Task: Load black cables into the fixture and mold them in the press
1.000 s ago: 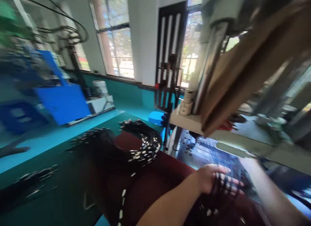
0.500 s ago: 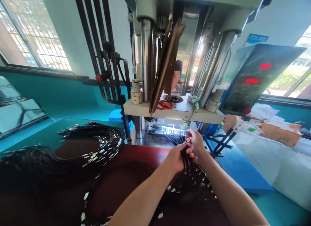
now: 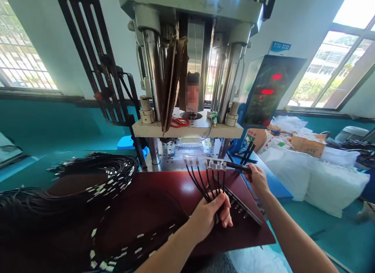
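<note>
My left hand (image 3: 210, 214) is closed around a bunch of several black cables (image 3: 205, 179) that fan up to a row of moulded white plugs (image 3: 204, 161). My right hand (image 3: 256, 176) grips a black bar (image 3: 236, 167) at the right end of that plug row. Both hands are over a dark red board (image 3: 175, 187) in front of a vertical press machine (image 3: 190, 69). A second strip of plugs (image 3: 243, 205) lies on the board between my hands.
A big pile of black cables with white ends (image 3: 96, 175) lies to the left on the teal bench (image 3: 29, 171). A control panel with red digits (image 3: 268, 93) stands right of the press. White bags (image 3: 316, 179) and cardboard boxes (image 3: 309, 143) fill the right. Red scissors (image 3: 179, 122) rest on the press plate, and a person shows behind the machine.
The view swung right and settled on the press. My hands, together at the mould half a second ago, have pulled back and apart, drawing the cable row with its plugs onto the red board.
</note>
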The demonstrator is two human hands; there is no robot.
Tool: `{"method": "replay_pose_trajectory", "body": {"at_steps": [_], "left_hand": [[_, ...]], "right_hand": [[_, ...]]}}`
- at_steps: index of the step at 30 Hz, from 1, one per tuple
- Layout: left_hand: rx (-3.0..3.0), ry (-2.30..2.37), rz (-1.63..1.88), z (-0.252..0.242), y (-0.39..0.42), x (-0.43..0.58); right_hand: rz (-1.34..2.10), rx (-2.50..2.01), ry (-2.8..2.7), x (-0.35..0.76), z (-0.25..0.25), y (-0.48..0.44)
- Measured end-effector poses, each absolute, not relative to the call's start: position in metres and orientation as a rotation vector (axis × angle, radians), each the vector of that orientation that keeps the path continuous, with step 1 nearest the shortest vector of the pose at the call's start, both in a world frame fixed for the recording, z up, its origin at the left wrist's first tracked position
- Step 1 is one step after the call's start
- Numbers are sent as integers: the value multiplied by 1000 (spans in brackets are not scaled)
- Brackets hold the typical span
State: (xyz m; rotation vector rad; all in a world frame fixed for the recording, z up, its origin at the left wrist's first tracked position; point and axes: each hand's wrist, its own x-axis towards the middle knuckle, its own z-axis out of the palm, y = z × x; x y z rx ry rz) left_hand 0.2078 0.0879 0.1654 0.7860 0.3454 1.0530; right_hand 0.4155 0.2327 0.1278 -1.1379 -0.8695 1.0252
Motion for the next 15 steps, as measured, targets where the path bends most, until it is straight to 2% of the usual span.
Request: {"method": "replay_pose_trajectory", "body": {"at_steps": [7, 10, 15], "left_hand": [[1047, 458, 968, 177, 97, 196], [1111, 495, 939, 177, 100, 196], [1052, 495, 941, 179, 106, 199]], "right_hand": [[1050, -1236, -847, 463, 98, 175], [1015, -1331, -1109, 475, 87, 158], [258, -1579, -1991, 482, 85, 143]]}}
